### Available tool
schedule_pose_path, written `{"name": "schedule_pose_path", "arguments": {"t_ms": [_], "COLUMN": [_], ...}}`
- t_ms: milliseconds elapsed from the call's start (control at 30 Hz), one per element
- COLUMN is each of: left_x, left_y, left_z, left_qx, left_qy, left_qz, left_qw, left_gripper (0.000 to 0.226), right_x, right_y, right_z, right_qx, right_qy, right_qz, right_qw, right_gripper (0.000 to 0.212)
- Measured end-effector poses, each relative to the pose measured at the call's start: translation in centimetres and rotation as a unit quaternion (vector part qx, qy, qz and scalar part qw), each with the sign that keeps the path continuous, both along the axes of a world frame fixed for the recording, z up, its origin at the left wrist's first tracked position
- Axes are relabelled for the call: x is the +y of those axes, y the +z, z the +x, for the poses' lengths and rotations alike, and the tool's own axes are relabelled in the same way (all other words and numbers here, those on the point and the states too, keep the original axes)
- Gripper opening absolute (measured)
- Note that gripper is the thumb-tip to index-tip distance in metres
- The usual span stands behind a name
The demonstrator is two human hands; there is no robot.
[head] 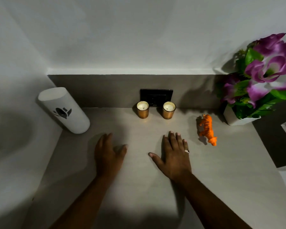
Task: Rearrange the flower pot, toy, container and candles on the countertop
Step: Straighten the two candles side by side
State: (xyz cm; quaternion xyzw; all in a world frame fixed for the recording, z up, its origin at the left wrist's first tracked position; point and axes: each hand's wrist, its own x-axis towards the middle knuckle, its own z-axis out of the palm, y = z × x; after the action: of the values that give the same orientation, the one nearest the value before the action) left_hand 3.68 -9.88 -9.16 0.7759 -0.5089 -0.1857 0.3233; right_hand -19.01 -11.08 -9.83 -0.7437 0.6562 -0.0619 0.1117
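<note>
A tall white cylindrical container with a black mark stands at the back left corner of the countertop. Two candles in gold glass holders, the left candle and the right candle, sit side by side against the back wall. An orange toy tiger stands to the right of them. A white flower pot with purple flowers and green leaves is at the far right. My left hand and my right hand lie flat on the countertop, fingers apart, holding nothing. The right hand wears a ring.
A black wall socket sits on the grey backsplash behind the candles. White walls close the left side and the back. The pale countertop ends at a dark step-down edge at the right, below the flower pot.
</note>
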Motion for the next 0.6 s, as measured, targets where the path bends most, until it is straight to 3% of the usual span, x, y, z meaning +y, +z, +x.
{"name": "schedule_pose_path", "arguments": {"t_ms": [267,600], "left_x": [-3.8,-9.8], "left_y": [3.7,4.5], "left_z": [10.3,13.0], "left_qx": [0.077,0.089], "left_qy": [0.187,0.216], "left_qz": [-0.114,-0.094], "left_qw": [0.973,0.968], "left_gripper": [0.097,0.093], "right_x": [0.7,0.7], "right_y": [0.4,0.6], "right_z": [0.6,0.8], "right_qx": [0.034,0.036], "right_qy": [0.015,0.013], "right_qz": [0.021,0.012], "right_qw": [0.999,0.999], "right_gripper": [0.105,0.105]}}
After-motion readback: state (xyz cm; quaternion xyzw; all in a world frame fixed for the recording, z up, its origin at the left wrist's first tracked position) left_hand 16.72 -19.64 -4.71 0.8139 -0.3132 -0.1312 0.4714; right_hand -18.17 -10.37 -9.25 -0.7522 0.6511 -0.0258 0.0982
